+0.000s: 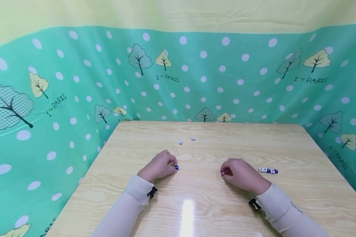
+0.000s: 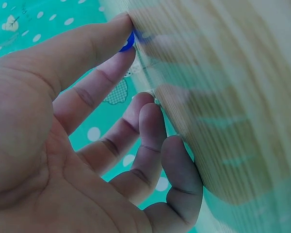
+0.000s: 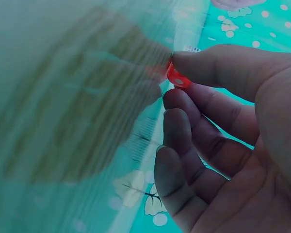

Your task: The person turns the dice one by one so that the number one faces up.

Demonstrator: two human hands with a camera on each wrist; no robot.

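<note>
Between thumb and forefinger, my left hand (image 1: 163, 164) pinches a blue die (image 1: 176, 168) low at the tabletop. Only a small piece of that blue die (image 2: 128, 42) shows in the left wrist view. My right hand (image 1: 240, 173) pinches a red die (image 1: 222, 173) with white pips, also at table height. In the right wrist view the red die (image 3: 178, 77) sits between the thumb and forefinger tips, the other fingers loosely curled. To the right of that hand lies a row of white and blue dice (image 1: 268, 171), set side by side.
Two white dice lie apart farther back, a left one (image 1: 181, 143) and a right one (image 1: 193, 139). The wooden table (image 1: 201, 187) has a shiny light reflection near its front. A green dotted curtain (image 1: 234, 75) closes off the back and sides.
</note>
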